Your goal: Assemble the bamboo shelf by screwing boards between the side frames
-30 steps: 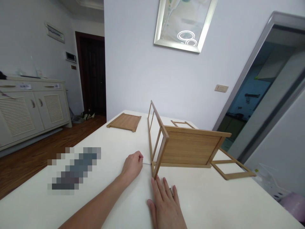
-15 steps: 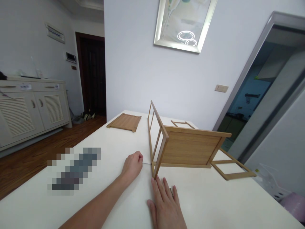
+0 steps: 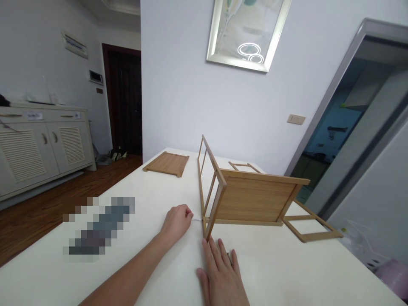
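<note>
One thin rod (image 3: 197, 219), lower centre, pinched by left hand (image 3: 177, 220); flat, unclenched right hand (image 3: 222, 272) may let wooden frame (image 3: 216, 205) skid.

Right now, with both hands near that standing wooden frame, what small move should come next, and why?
Perhaps a slight turn of the thin rod by the left hand: that hand seems to pinch it, its far end reaches the standing frame, and the right hand lies at the frame's near corner.
</note>
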{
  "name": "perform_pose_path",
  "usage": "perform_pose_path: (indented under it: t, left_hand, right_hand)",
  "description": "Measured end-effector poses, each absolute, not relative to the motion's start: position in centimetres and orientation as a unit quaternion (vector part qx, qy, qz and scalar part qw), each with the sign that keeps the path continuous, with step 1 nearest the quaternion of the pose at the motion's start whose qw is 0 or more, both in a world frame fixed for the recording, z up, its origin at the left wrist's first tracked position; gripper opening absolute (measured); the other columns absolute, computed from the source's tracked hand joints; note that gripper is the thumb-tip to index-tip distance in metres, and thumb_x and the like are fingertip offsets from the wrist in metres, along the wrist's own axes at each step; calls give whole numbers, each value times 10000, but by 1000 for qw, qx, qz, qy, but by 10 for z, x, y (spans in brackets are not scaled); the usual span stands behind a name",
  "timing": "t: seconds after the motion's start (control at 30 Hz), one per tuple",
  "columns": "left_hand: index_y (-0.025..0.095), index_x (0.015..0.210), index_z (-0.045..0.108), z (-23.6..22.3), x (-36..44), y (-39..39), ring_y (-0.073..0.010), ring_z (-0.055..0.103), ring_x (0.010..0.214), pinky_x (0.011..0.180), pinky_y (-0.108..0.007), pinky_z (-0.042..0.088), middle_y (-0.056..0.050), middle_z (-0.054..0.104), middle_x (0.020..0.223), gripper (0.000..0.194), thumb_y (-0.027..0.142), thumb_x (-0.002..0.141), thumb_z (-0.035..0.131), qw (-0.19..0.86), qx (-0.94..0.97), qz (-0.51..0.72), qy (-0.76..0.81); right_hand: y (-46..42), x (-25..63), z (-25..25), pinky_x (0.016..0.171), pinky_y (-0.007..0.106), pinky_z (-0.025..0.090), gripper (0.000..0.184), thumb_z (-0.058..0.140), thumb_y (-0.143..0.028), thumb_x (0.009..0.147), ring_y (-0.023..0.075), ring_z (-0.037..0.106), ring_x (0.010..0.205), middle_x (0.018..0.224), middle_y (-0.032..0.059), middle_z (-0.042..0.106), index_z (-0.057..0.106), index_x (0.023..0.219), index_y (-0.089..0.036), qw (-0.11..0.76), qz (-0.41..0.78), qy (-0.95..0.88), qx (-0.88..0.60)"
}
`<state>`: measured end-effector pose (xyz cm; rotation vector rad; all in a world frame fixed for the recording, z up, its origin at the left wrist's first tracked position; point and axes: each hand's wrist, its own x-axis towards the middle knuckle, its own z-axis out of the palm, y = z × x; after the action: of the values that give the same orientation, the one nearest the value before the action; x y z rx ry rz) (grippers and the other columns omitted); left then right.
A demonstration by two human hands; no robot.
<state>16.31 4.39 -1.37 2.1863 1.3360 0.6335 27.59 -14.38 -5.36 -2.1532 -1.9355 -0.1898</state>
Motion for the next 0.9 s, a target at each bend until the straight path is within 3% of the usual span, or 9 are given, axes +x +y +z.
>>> perform_pose_path:
  t: [0.53, 0.73, 0.9]
  left_hand:
    - [195, 880, 743, -11, 158, 44, -186, 699, 877, 788, -266, 478, -45, 774, 910, 143, 194, 797, 626, 281, 797, 235, 479]
    - [175, 1002, 709, -11, 158, 45, -168, 689, 833, 764, -249, 466, -19, 765, 815, 226, 169, 788, 638, 282, 796, 246, 475]
    - [190, 813, 722, -10, 157, 45, -171, 685, 775, 707, -254, 459, -24, 761, 795, 86, 217, 782, 646, 283, 799, 239, 474]
  right_hand:
    - [-144, 273, -46, 1109, 612, 323, 554, 301, -504, 995, 306, 297, 1415, 1525, -9, 304, 217, 1516, -336, 114, -27, -655, -747]
    - [-145, 275, -51, 1090, 613, 351, 559, 335, -505, 990, 315, 331, 1400, 1518, -3, 331, 226, 1513, -343, 121, -46, -659, -741]
    - [-144, 274, -50, 1102, 613, 334, 558, 330, -491, 995, 319, 312, 1407, 1523, 6, 316, 224, 1515, -320, 123, -37, -661, -739]
